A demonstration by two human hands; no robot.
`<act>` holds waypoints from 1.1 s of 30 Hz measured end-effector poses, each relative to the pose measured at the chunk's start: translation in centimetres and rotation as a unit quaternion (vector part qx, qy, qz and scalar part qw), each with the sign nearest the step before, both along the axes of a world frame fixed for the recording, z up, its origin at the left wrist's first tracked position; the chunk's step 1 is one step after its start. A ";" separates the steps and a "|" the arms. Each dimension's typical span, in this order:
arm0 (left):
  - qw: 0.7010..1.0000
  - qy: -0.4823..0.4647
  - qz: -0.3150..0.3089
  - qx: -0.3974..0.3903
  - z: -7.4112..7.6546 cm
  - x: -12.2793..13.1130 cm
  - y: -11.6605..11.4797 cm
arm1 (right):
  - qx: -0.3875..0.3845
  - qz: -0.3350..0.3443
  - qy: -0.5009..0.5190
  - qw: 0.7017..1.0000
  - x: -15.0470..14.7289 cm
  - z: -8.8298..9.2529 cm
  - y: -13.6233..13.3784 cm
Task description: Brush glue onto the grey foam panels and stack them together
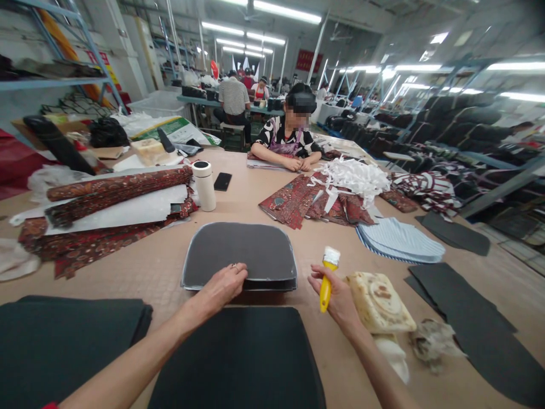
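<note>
A stack of dark grey rounded panels with pale edges lies on the table in front of me. My left hand is at its front edge, fingers curled together on the top panel; the fingertips' underside is hidden. To the right of that stack, my right hand holds a paintbrush by its yellow handle, white-coated bristles pointing up and away. Just right of that hand sits a yellowed, stained plastic container. Closest to me is a pile of black sheets.
More black sheets lie left, and dark grey pieces right. Beyond are a cream flask, a phone, patterned fabric rolls, striped blue pieces and white strips. Across the table a co-worker handles material.
</note>
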State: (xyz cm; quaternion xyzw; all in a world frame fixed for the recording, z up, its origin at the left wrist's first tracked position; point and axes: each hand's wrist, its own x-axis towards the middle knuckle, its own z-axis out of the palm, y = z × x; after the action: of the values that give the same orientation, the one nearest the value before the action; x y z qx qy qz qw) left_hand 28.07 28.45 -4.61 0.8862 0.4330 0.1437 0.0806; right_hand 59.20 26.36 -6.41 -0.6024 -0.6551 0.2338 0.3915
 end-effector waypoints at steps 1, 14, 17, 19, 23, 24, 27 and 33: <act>1.000 -0.018 0.017 0.005 0.2 -0.1 0.1 | 0.020 0.003 -0.013 1.000 0.1 -0.2 0.6; 0.987 -0.145 0.065 0.030 6.5 -3.2 1.4 | 0.138 0.120 -0.091 0.979 -4.0 3.5 12.2; 0.984 -0.147 0.084 0.062 8.3 -4.2 1.0 | 0.131 0.134 -0.091 0.978 -5.1 4.3 12.2; 0.965 -0.186 0.142 0.119 9.6 -5.5 0.2 | 0.152 0.128 -0.083 0.977 -5.7 5.9 11.2; 0.843 -0.382 0.307 0.220 10.8 -9.2 -3.1 | 0.261 0.076 -0.056 0.961 -6.6 11.5 7.3; 0.813 -0.427 0.332 0.218 10.6 -10.1 -4.1 | 0.280 0.065 -0.046 0.957 -6.7 13.1 6.1; 0.759 -0.530 0.360 0.115 9.3 -12.0 -6.3 | 0.279 0.015 -0.001 0.960 -6.7 16.4 2.5; 0.677 -0.652 0.264 -0.217 7.6 -11.7 -9.2 | 0.090 -0.020 0.012 0.996 -4.9 14.4 -4.8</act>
State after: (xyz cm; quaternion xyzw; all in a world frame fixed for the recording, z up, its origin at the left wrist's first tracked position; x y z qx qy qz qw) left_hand 16.42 19.29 2.95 0.3743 0.5052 0.6029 0.4912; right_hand 54.33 21.61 8.03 -0.5751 -0.6566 0.1730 0.4563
